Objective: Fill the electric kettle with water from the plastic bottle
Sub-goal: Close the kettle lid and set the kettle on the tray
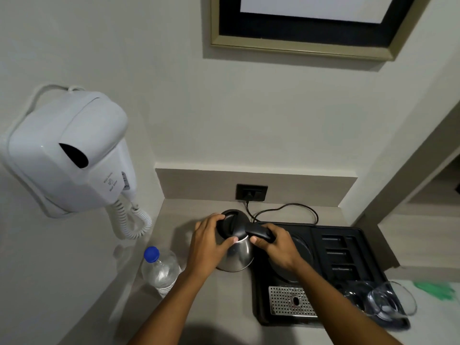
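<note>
A steel electric kettle with a black lid and black handle stands on the grey counter, just left of the black tray. My left hand wraps around the kettle's black lid, thumb on the near side. My right hand is closed on the kettle's handle. A clear plastic bottle with a blue cap stands upright at the left of the kettle, capped and untouched.
A black tray holds the kettle's round base, slotted compartments, a metal drip grate and clear glasses. A cord runs to the wall socket. A white wall hair dryer with coiled cord hangs at left.
</note>
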